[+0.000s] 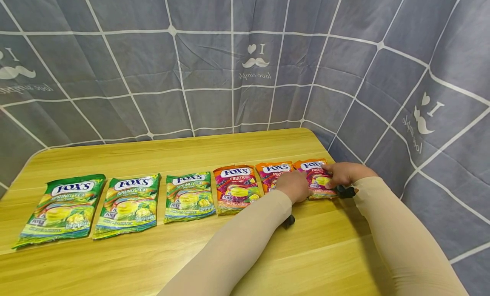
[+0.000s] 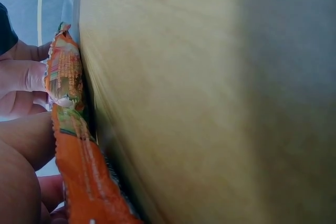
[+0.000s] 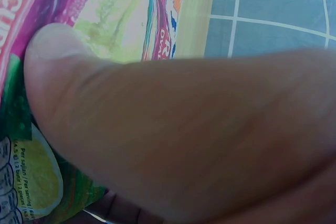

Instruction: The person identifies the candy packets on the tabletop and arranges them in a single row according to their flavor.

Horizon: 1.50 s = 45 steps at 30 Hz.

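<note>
At the right end of a row of candy bags, a purple-and-orange FOX'S Fruits bag point(image 1: 317, 181) lies face up. My right hand point(image 1: 342, 175) pinches its right edge, the thumb point(image 3: 58, 51) across its printed front and fingers partly showing beneath. Reaching over the neighbouring Fruits bag point(image 1: 273, 168), my left hand point(image 1: 294, 186) has its fingertips at the right-end bag's left side. That hand hides much of the neighbouring bag; whether its fingers pinch anything is hidden. In the left wrist view, both hands are beside the orange bag edges point(image 2: 86, 166).
Further left lie another Fruits bag point(image 1: 235, 189) and three green Spring Tea bags, the nearest of them point(image 1: 189, 198) beside it. The wooden table point(image 1: 153, 266) ends at a grey checked curtain point(image 1: 206, 75) behind and to the right. Dark wrist gear shows under both wrists.
</note>
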{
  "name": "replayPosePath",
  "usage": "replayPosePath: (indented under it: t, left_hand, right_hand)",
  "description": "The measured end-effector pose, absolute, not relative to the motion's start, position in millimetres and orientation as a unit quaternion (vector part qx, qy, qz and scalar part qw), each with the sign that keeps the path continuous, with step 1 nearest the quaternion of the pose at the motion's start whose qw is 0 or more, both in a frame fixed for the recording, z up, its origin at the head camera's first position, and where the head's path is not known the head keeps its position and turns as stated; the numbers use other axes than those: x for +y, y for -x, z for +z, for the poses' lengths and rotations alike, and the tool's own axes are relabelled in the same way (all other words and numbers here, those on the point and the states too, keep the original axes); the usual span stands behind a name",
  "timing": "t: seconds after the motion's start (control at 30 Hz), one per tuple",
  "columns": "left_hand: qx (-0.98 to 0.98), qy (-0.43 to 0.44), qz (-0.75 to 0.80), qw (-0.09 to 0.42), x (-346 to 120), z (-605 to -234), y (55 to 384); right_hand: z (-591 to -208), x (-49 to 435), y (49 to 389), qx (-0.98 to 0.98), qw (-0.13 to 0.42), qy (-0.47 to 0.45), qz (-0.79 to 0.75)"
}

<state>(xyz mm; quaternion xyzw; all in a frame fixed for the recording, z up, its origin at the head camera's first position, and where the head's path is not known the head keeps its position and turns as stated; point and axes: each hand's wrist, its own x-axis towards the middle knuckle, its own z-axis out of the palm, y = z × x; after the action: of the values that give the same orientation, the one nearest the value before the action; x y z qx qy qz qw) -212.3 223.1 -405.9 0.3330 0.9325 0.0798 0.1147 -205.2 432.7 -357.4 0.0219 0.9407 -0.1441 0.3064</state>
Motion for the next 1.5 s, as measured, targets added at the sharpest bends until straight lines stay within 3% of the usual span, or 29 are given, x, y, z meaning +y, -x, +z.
replayPosePath:
  t: [0.33, 1.07, 1.5]
  left_hand:
    - [0.933, -0.333, 0.079, 0.109, 224, -408, 213]
    - [0.908, -0.371, 0.106, 0.163, 207, -397, 218]
    - [0.882, -0.425, 0.140, 0.148, 181, -383, 219]
  right_hand:
    - [-358, 433, 205, 0.938, 0.309, -0.026, -0.153]
    - [-359, 430, 208, 0.930, 0.321, -0.034, -0.176]
    - [-357, 430, 204, 0.958, 0.270, -0.009, -0.094]
